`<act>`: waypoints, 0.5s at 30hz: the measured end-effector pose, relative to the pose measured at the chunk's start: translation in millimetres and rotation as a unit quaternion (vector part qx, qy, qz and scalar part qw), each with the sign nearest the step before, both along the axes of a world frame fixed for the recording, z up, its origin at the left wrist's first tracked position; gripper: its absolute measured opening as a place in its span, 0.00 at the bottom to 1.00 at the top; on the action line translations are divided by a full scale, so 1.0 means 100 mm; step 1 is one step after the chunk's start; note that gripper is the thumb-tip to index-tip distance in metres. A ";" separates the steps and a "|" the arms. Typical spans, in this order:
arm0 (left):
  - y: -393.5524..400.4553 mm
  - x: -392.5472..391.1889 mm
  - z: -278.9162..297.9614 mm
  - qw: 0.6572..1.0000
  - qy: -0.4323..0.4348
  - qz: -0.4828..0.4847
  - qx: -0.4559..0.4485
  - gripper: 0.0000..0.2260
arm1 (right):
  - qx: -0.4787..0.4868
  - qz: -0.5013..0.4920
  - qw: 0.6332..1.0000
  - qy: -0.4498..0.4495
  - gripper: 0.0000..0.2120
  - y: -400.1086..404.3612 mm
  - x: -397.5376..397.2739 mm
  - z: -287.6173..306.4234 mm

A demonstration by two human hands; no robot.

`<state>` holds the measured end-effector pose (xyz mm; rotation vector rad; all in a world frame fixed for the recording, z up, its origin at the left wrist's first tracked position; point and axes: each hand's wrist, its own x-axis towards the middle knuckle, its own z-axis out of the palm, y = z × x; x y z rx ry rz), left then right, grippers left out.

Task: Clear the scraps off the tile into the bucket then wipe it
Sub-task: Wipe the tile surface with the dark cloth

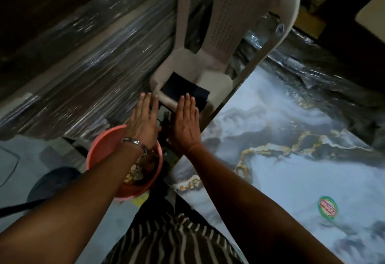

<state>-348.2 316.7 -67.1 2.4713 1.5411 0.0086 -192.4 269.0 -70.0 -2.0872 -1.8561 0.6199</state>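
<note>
A glossy marble-patterned tile (291, 155) with gold veins lies at the right, a round green and red sticker (328, 207) near its front. Left of its edge stands a pink bucket (100, 149) holding brown and yellowish scraps (138, 171). My left hand (142, 121), a metal bangle on the wrist, is stretched flat above the bucket's far rim with straight fingers. My right hand (185, 121) is flat beside it, palm facing the left one, fingers straight, past the tile's corner. Neither hand holds anything. A dark cloth (183, 90) lies on the chair seat just beyond the fingertips.
A beige plastic chair (229, 34) stands straight ahead. Plastic-wrapped stacks (83, 65) fill the left background, and more wrapped material (312, 72) borders the tile's far side. A dark round object (54, 182) and a black strap (18, 208) lie on the grey floor at left.
</note>
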 end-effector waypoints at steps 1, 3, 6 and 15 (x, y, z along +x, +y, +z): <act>0.08 0.04 -0.02 1.000 0.009 -0.011 -0.004 0.50 | -0.007 -0.012 1.000 0.003 0.46 0.03 0.06 -0.01; 0.26 0.09 -0.08 0.999 0.018 -0.029 -0.016 0.49 | -0.007 -0.043 0.999 0.002 0.42 0.14 0.18 -0.08; 0.53 0.12 -0.26 0.998 0.026 -0.054 -0.021 0.48 | -0.025 -0.084 0.996 -0.027 0.44 0.34 0.33 -0.30; 1.58 0.15 -1.05 0.983 0.068 -0.167 -0.040 0.49 | -0.190 -0.091 0.978 -0.002 0.47 1.05 0.75 -0.94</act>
